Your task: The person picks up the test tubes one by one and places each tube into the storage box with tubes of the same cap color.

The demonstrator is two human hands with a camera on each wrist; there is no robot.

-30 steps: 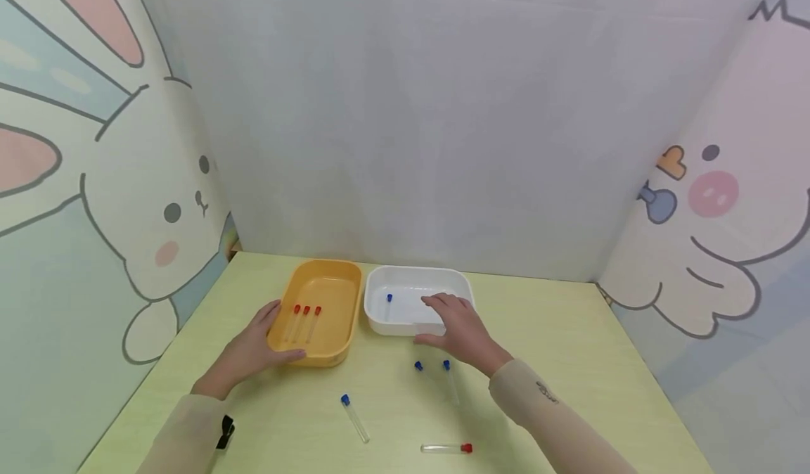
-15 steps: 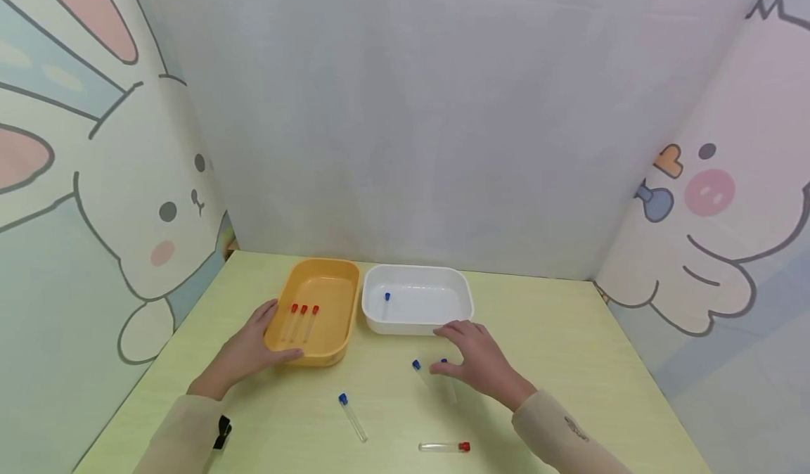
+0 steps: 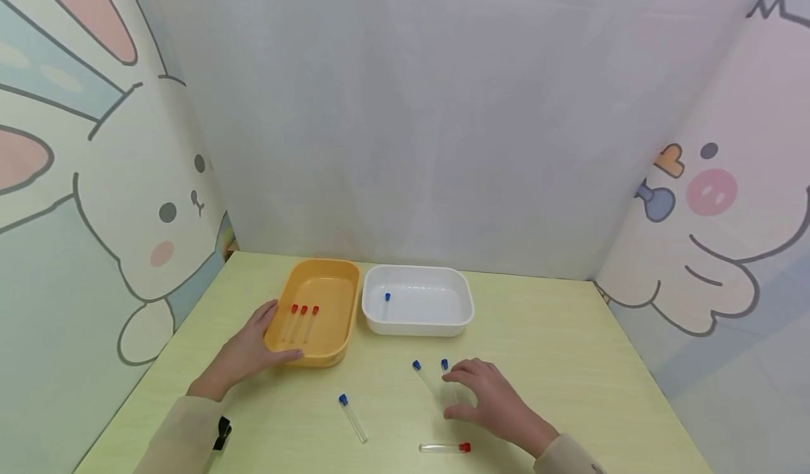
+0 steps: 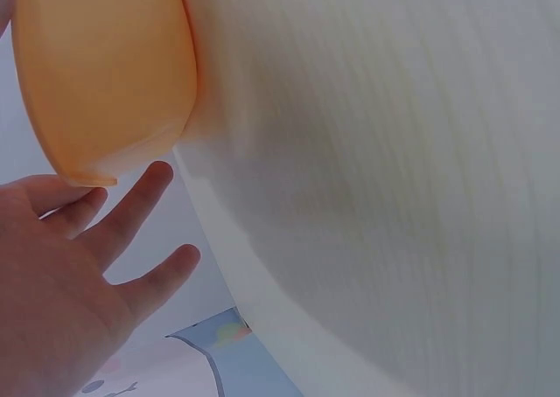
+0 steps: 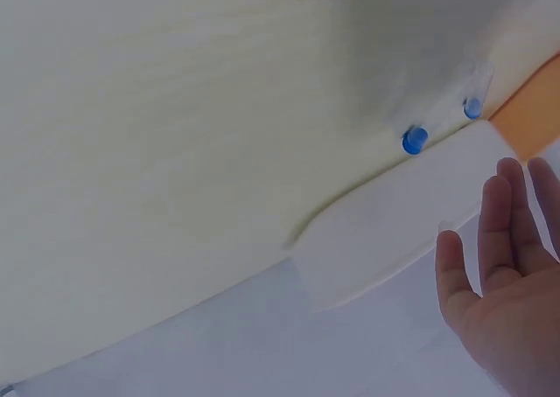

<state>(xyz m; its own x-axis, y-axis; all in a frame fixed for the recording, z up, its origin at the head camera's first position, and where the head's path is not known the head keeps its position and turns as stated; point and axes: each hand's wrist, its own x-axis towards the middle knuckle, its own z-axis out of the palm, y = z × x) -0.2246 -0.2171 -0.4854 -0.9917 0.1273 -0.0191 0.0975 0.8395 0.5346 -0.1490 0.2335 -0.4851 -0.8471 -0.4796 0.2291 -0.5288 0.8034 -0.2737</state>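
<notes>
My left hand [image 3: 242,359] rests at the near left corner of the orange tray [image 3: 344,340], its thumb on the front rim. In the left wrist view its fingers are straight and spread along the tray's outside. Three red-capped test tubes [image 3: 312,325] lie in that tray. Above the table, with nothing held, is my right hand [image 3: 496,400], fingers bent loosely and thumb apart. It overlaps the lower part of a blue-capped test tube [image 3: 445,364]; another blue-capped test tube [image 3: 425,379] lies just left. Nearer me is a red-capped test tube [image 3: 444,448].
A white tray [image 3: 418,329] with one blue-capped tube [image 3: 387,304] stands right of the orange one. Another blue-capped tube [image 3: 353,418] lies on the table [image 3: 569,361] at front centre. A pale curtain [image 3: 405,122] hangs behind, with cartoon-printed panels on both sides.
My right hand has drawn back from over the white tray toward me, down to the blue-capped tubes on the table. The left hand has stayed at the orange tray.
</notes>
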